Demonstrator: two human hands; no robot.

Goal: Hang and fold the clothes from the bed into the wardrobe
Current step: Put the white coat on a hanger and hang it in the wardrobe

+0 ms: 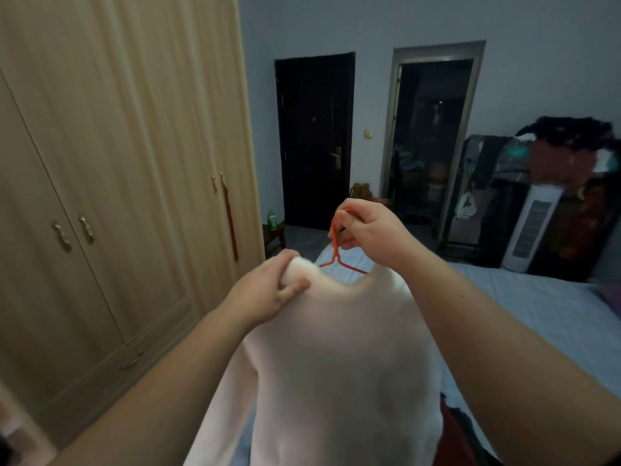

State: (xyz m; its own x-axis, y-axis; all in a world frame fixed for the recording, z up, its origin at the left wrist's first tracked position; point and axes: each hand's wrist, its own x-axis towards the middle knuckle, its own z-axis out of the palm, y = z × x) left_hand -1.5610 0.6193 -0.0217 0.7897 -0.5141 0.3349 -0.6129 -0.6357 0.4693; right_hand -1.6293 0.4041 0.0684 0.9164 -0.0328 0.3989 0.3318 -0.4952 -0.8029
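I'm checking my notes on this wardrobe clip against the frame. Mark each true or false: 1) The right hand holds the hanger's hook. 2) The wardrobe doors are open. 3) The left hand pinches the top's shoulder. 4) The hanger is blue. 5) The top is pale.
1) True: the right hand has its grip on the hook of the hanger.
2) False: the wardrobe doors in view are closed.
3) True: the left hand pinches the pale top at its shoulder.
4) False: the hanger is orange-red.
5) True: it looks pale pinkish white.
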